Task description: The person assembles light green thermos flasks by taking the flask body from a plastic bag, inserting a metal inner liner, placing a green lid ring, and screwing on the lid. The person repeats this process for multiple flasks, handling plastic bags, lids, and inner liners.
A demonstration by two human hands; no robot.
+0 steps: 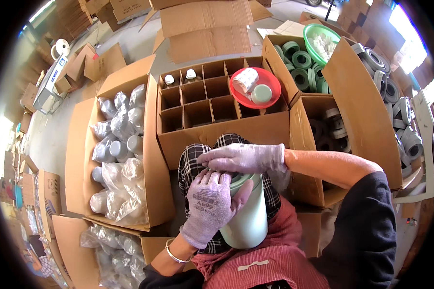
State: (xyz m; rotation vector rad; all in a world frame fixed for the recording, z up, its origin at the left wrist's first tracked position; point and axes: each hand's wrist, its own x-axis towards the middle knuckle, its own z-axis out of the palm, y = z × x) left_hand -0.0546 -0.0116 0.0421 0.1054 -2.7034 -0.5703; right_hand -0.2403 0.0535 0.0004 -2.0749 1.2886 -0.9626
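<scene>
A pale green cylinder (248,219), like a flask body, stands tilted in my lap between my knees. Its darker green ring-shaped rim (240,180) shows partly at the top. My left hand (209,204), in a greyish-purple work glove, is closed around the upper side, thumb near the rim. Across the top lies my right hand (246,158), gloved alike, with its fingers stretched out flat toward the left, just above the left fingertips. The right thumb and whatever is under that palm are hidden.
A divided carton (222,135) ahead holds two white-capped bottles and a red bowl (236,98) with a white roll and a pale green cap. Left, a carton (153,192) holds plastic-wrapped cylinders. Right, cartons hold green rings (301,59) and grey rings (340,130); a green basin (309,32) holds white pieces.
</scene>
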